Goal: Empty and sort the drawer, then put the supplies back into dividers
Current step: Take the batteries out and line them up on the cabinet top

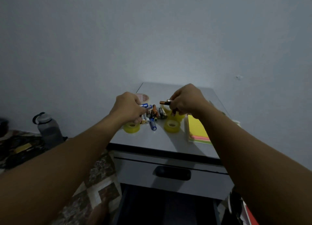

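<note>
On the cabinet top [168,140], battery pile [156,114]: loose at the middle, between both hands.
Left hand [130,108]: fingers curled round blue batteries [144,105] at the pile's left edge.
Right hand [185,101]: pinches a copper-black battery [165,103], jutting left from the fingers.

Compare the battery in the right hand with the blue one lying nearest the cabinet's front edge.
The copper-and-black battery is pinched in the right hand, raised and lying crosswise. The blue battery rests loose on the cabinet top, pointing toward the camera. Both are slim cylinders.
</note>
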Motion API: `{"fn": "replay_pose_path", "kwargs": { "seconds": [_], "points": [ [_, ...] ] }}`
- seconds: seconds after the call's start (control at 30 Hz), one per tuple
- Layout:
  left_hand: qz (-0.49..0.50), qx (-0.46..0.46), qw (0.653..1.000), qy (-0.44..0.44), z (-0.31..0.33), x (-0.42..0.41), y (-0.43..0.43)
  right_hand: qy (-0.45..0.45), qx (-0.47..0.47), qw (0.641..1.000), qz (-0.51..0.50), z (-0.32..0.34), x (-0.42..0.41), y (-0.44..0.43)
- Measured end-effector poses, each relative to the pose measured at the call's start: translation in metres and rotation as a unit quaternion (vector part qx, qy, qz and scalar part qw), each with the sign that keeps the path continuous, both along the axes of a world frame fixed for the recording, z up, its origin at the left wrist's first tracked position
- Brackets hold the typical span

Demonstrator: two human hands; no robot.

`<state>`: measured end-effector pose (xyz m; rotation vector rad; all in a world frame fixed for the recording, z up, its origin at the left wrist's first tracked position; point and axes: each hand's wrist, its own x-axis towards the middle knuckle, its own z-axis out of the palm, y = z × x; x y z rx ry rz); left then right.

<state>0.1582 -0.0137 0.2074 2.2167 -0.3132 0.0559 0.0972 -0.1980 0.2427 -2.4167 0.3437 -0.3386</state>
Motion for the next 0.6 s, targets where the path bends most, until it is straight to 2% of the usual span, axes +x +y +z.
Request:
{"fn": "replay_pose_path", "kwargs": {
  "seconds": [0.13,0.3,0.6],
  "points": [
    [-0.001,0.036,0.999,-0.02,-0.014,0.009,-0.005,0.017,-0.06,0.998,0.008,-0.001,0.029,-0.002],
    [0.002,0.11,0.99,-0.085,-0.018,0.015,-0.008,0.033,-0.114,0.993,0.024,-0.008,0.046,0.001],
    [-0.011,0.162,0.982,-0.092,-0.018,0.013,-0.009,0.024,-0.166,0.985,0.027,-0.017,0.059,0.004]
  ]
}}
